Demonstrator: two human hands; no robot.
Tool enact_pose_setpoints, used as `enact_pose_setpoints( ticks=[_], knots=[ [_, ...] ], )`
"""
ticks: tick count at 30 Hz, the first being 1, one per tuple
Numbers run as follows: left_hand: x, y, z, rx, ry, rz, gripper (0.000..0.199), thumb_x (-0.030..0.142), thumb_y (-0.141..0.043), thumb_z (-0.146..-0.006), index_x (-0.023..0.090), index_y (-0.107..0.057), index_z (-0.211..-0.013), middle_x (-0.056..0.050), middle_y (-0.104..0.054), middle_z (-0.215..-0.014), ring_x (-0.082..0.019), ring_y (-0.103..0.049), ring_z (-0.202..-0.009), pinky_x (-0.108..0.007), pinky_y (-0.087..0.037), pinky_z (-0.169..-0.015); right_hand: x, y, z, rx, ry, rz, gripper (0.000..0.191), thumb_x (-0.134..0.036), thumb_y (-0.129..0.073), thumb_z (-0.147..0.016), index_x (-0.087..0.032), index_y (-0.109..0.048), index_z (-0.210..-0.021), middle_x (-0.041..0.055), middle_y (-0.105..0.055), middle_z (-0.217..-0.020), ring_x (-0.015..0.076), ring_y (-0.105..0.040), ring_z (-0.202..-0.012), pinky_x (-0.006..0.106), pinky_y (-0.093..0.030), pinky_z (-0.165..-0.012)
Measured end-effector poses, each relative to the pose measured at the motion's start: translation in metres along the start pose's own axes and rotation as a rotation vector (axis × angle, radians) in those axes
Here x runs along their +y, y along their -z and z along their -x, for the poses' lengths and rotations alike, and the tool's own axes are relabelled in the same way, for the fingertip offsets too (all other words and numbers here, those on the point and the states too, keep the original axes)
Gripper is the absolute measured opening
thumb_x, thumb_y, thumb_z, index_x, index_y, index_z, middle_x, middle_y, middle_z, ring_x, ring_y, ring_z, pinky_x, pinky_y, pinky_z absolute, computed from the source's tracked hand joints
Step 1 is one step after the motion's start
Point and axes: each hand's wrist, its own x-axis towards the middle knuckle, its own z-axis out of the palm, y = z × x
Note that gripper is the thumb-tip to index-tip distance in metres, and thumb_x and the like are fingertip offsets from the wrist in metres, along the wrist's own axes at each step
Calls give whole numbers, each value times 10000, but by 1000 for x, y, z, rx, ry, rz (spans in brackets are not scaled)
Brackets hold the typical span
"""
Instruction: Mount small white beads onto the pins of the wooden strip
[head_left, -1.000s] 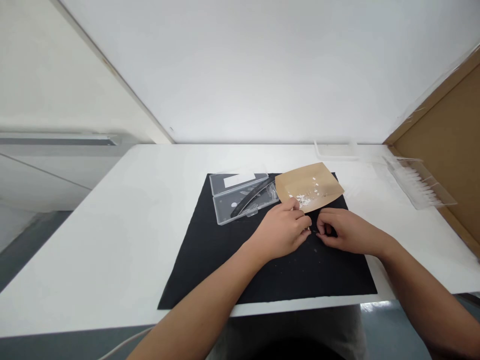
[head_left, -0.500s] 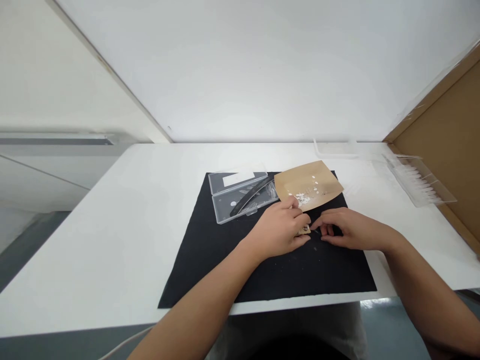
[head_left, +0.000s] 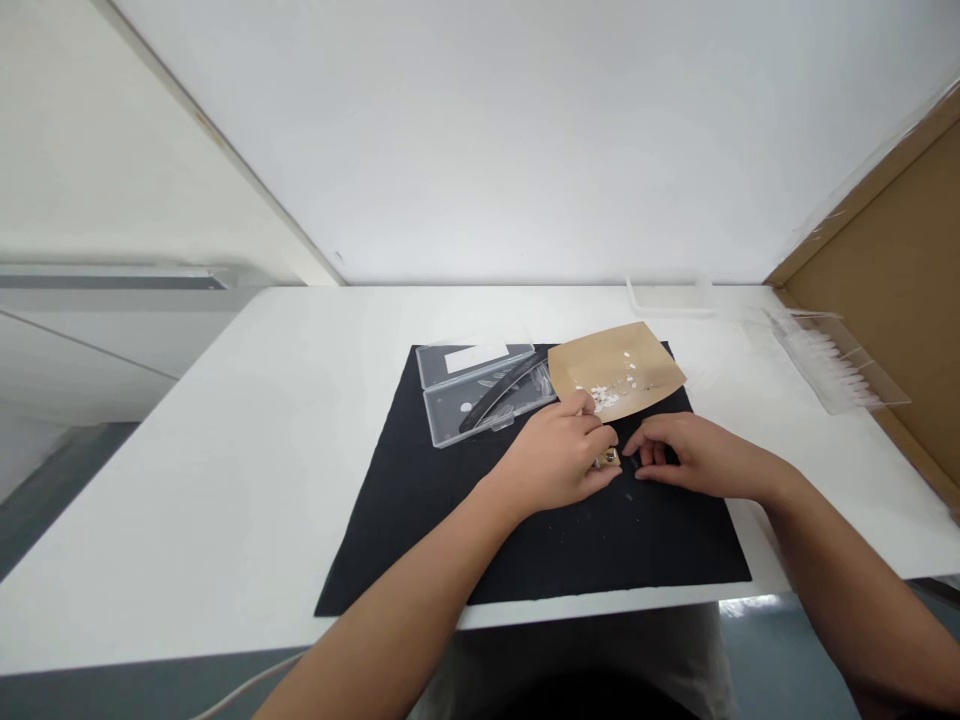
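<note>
My left hand (head_left: 562, 455) is closed around a small gold-coloured metal tool (head_left: 609, 457), like a nail clipper, low over the black mat (head_left: 420, 540). Most of the tool is hidden in the fingers; its squarish end with a silvery round part faces right. Just right of it, my right hand (head_left: 679, 455) has its fingers bent, the index finger and thumb near each other. A faint clear sliver may be between them, too small to make out. Behind my left hand, a brown paper sheet (head_left: 577, 360) bears many small white clippings (head_left: 606, 398).
An open clear plastic case (head_left: 442, 435) at the mat's back left holds a black curved file (head_left: 502, 390) and clear nail-shaped pieces. At right, a clear tray (head_left: 832, 370) with rows of clear pieces stands on the white table (head_left: 225, 480) by a cardboard panel (head_left: 892, 230).
My right hand has drawn slightly away from the tool, so the gap between the hands is a little wider. The left hand stays in place with the tool, whose end shows more.
</note>
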Motion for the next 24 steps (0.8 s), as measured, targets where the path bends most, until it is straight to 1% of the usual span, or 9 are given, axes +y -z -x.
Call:
enact_pose_setpoints(
  ticks=[4, 9, 14, 18, 24],
  knots=[
    [0, -3, 0, 30, 1, 6, 189, 327, -642, -979, 178, -737, -913, -70, -699, -745, -282, -608, -1021, -365, -528, -836, 3, -1, -1, 41, -20, 1, 275, -434, -724, -925, -228, -716, -1107, 38, -721, -952, 181, -662, -821, 318, -529, -750],
    [0, -4, 0, 39, 4, -2, 192, 324, -637, -981, 179, -740, -908, -69, -701, -745, -278, -607, -1018, -360, -535, -841, 5, -1, 0, 112, -27, 59, 364, -486, -808, -855, -225, -719, -1093, 45, -705, -983, 193, -650, -857, 330, -525, -762],
    [1, -3, 0, 23, 17, -11, 180, 321, -644, -975, 183, -739, -910, -68, -696, -738, -280, -617, -1028, -355, -537, -835, 4, -1, 1, 121, -6, 92, 307, -456, -792, -881, -232, -720, -1078, 46, -701, -999, 199, -644, -887, 331, -516, -773],
    [2, -2, 0, 13, 27, -18, 155, 308, -655, -965, 183, -736, -919, -69, -698, -751, -282, -615, -1055, -350, -536, -821, 3, -2, 0, 126, -13, 109, 259, -437, -786, -894, -235, -725, -1045, 40, -696, -975, 197, -642, -880, 321, -508, -762],
    [1, -4, 0, 22, 25, -19, 147, 295, -654, -964, 183, -736, -914, -59, -707, -749, -278, -618, -1052, -341, -529, -801, 5, -4, -1, 133, -19, 94, 248, -431, -776, -901, -229, -725, -1036, 40, -695, -959, 192, -642, -867, 313, -509, -756]
  ],
)
